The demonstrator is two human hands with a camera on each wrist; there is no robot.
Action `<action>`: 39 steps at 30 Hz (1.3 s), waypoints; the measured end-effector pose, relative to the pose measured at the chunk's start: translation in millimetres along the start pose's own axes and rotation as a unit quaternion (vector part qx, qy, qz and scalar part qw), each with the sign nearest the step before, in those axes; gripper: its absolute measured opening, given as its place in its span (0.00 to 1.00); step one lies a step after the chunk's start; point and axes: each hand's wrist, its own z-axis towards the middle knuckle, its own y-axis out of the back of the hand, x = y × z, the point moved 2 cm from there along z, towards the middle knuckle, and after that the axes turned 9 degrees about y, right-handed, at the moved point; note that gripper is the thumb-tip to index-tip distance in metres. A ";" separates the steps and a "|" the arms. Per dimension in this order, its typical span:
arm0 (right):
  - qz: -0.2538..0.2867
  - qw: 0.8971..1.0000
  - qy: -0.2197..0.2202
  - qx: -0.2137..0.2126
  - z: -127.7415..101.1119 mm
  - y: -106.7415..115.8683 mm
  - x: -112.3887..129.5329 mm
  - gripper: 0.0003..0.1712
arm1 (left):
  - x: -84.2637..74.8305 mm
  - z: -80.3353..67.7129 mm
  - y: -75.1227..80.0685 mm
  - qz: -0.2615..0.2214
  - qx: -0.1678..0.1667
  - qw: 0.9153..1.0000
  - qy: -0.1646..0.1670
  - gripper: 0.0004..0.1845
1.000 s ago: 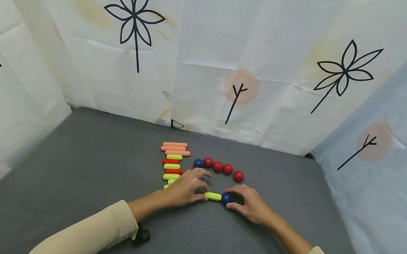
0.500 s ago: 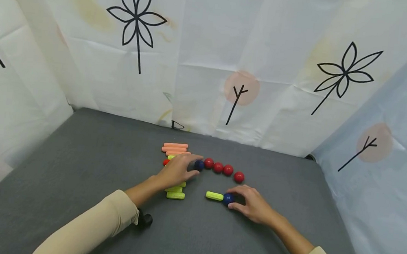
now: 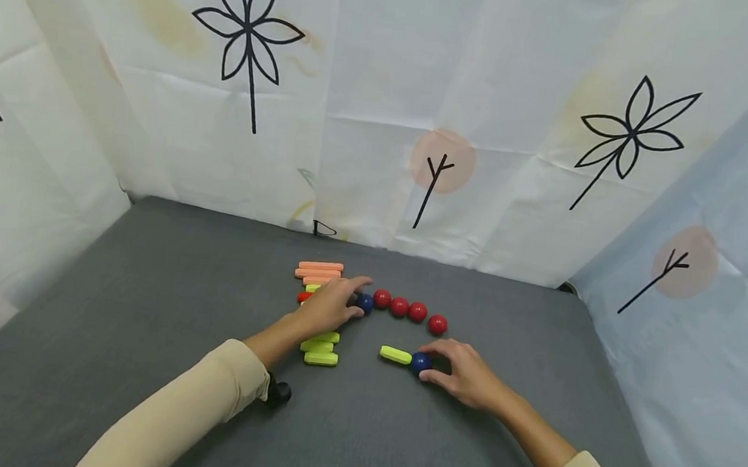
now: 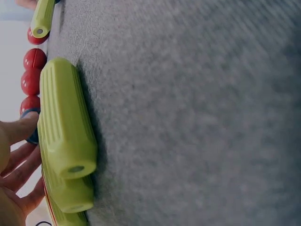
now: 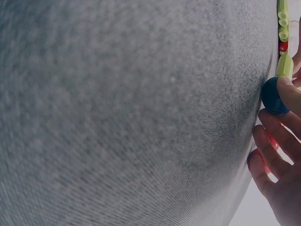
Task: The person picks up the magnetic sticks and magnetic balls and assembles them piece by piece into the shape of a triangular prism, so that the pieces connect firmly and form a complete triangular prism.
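My left hand [image 3: 355, 299] reaches over a column of sticks and pinches the far blue ball [image 3: 365, 305], which ends a curved row of red balls [image 3: 407, 310]. In the left wrist view a finger [image 4: 19, 129] lies across that ball [image 4: 33, 137], beside stacked lime sticks [image 4: 66, 127]. My right hand [image 3: 431, 362] pinches the near blue ball [image 3: 419, 362], which sits against the end of a lime stick [image 3: 395, 354] lying on the grey cloth. The right wrist view shows my thumb [image 5: 290, 94] on this ball [image 5: 272, 96].
The stick column runs from salmon sticks [image 3: 320, 267] at the far end to lime sticks [image 3: 320, 353] nearer me; red ones lie partly under my left hand. A grey tabletop [image 3: 137, 301] is walled by white patterned sheets [image 3: 387, 99] on three sides.
My left hand let go of the lime stick and moved away from me to the far blue ball. My right hand kept its hold on the near blue ball.
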 end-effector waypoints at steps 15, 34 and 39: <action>-0.022 0.999 -0.022 -0.006 0.9 2.2 0.4 0.20 | -12.8 -23.1 -6.2 -0.010 0.087 0.995 -0.055 0.29; 0.019 1.000 0.010 0.018 -2.1 1.4 1.3 0.21 | -13.6 -30.4 -5.0 -0.010 0.106 0.992 -0.061 0.30; 0.030 0.999 0.009 0.022 -2.5 2.2 2.8 0.22 | -5.0 -42.5 8.6 -0.050 0.091 0.993 -0.060 0.29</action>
